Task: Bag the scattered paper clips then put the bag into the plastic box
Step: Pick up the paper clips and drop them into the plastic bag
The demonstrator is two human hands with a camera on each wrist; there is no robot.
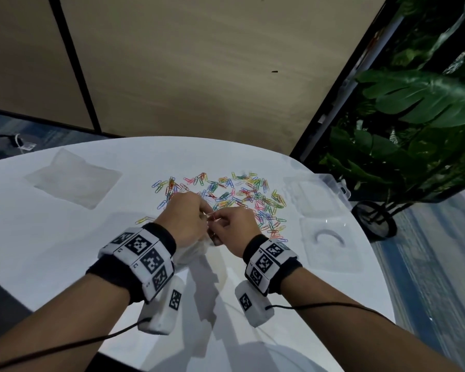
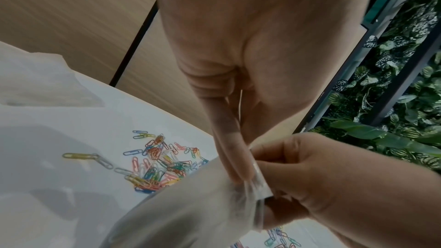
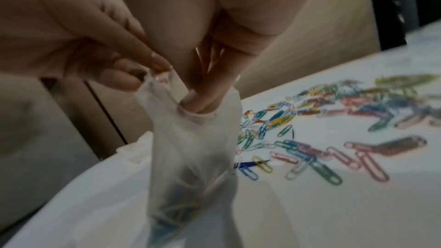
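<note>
A clear plastic bag [image 1: 192,251] hangs over the white table [image 1: 51,237] between my two hands. My left hand [image 1: 203,210] pinches one side of the bag's rim [image 2: 259,180]. My right hand [image 1: 220,221] pinches the other side, its fingertips [image 3: 199,104] dipped into the bag's mouth. Several coloured clips lie at the bottom of the bag [image 3: 176,214]. Many coloured paper clips [image 1: 242,197] lie scattered on the table just beyond my hands. The clear plastic box [image 1: 317,196] stands open to the right of the clips.
The box's clear lid [image 1: 330,244] lies in front of the box near the table's right edge. A pile of spare clear bags [image 1: 73,178] sits at the far left. Green plants [image 1: 419,103] and a wheeled stand [image 1: 376,220] are beyond the right edge.
</note>
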